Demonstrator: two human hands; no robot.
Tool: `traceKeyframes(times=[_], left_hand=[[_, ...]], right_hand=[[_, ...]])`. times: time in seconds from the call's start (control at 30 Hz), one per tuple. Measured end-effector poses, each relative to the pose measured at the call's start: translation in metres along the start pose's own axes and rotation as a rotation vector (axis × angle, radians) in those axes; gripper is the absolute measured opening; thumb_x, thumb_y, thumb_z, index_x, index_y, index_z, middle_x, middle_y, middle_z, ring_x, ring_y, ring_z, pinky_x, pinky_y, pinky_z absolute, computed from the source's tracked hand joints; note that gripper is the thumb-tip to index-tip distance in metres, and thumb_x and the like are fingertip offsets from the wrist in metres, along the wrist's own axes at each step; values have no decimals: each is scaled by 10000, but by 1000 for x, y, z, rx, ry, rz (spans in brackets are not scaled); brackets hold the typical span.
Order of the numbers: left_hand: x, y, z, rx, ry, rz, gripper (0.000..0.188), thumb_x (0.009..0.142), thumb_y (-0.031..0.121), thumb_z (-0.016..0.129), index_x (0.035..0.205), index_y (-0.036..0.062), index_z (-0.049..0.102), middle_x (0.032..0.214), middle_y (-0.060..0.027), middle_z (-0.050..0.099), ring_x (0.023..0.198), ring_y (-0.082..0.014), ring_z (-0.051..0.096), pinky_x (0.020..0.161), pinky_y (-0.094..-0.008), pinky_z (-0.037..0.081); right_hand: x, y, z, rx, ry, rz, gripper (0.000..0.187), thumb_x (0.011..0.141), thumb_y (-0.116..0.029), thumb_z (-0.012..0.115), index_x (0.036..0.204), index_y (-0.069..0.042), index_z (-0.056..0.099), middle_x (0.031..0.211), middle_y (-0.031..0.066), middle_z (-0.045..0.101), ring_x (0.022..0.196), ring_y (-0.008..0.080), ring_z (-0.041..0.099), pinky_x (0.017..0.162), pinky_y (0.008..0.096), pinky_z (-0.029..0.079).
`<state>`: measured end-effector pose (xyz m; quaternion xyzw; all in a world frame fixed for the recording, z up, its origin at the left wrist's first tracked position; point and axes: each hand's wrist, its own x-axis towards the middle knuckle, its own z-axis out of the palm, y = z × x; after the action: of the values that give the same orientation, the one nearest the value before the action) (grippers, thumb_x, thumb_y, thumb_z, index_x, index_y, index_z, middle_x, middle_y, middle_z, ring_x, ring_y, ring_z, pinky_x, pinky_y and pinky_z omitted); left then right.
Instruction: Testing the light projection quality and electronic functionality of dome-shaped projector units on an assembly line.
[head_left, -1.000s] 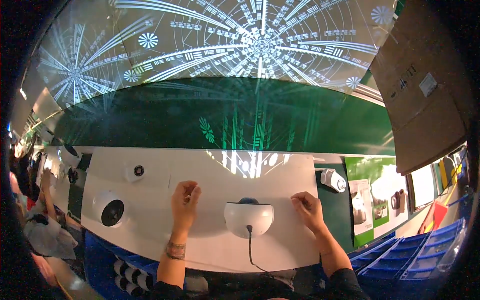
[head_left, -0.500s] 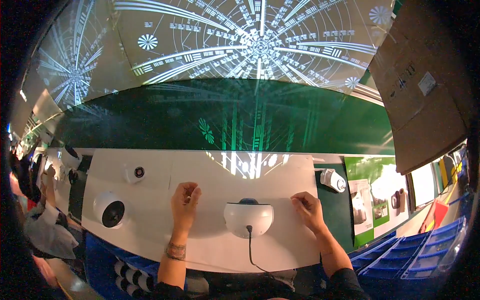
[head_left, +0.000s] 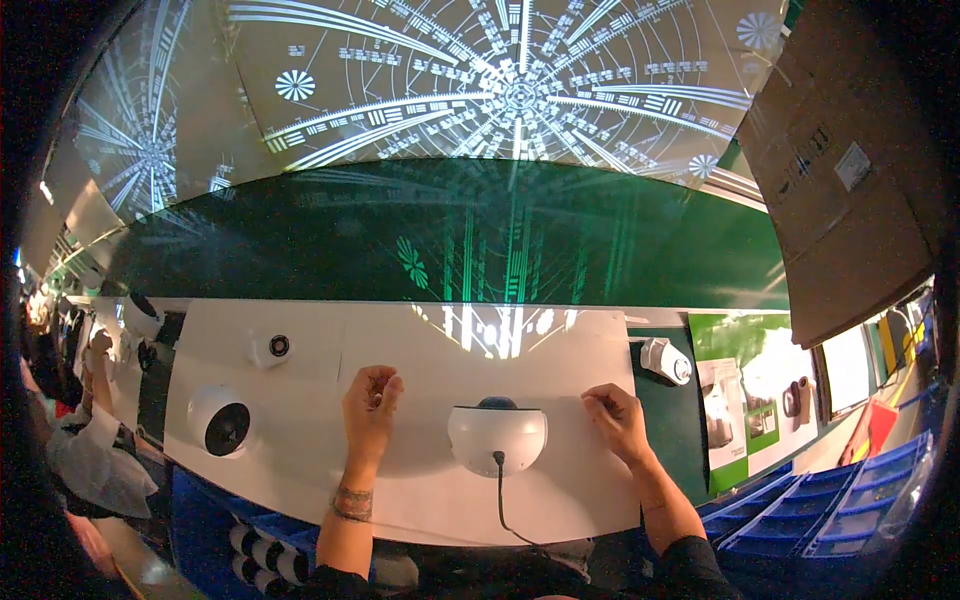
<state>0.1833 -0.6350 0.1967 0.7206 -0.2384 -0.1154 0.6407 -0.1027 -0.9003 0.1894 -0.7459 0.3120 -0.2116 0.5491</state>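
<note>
A white, rounded device point(head_left: 497, 440) with a dark top sits between my hands on the white sheet. From its near side a black cable point(head_left: 503, 505) runs down toward the table's front edge. My left hand point(head_left: 370, 405) rests to the left of the device, its fingers loosely curled, with nothing visible in them. To the right, my right hand point(head_left: 617, 422) is also curled closed and appears to hold nothing. Both hands stay apart from the device.
Another white device point(head_left: 220, 420) with a black face and a small white camera point(head_left: 270, 348) stand left. On the right lie a white part point(head_left: 665, 361), a green-white printed sheet point(head_left: 742, 470) and blue bins point(head_left: 840, 500). Cardboard point(head_left: 860, 210) hangs upper right; a test pattern point(head_left: 522, 95) glows ahead.
My hands and the device between them have not visibly moved. At the far left, another person has shifted slightly.
</note>
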Motion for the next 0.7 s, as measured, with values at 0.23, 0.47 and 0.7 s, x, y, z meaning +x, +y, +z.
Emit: traceKeyframes(times=[0.23,0.47,0.7], left_hand=[[0,-2,-4,-17,-91,-125,341,1009,282,725,1194,14,625,957,-30,687,764,-56,584,639,-212,486],[-23,4,15,-303,-720,-36,923,912,477,807,1575,59,320,1399,-129,586,1143,-193,604,942,-343,531],[-22,19,11,-242,-809,-60,1138,762,358,945,1615,77,245,1533,-134,503,1333,-275,545,1163,-424,409]], right_hand=[[1,3,-1,57,-33,32,260,991,-196,723,1135,20,698,997,68,743,921,122,658,843,286,527],[-4,-45,8,-136,-449,-455,1066,768,-437,907,1578,-15,358,1607,231,395,1491,399,388,1202,500,352],[-6,-95,55,-231,-492,-542,1193,683,-526,938,1578,-11,339,1622,258,360,1466,469,402,1200,524,380]])
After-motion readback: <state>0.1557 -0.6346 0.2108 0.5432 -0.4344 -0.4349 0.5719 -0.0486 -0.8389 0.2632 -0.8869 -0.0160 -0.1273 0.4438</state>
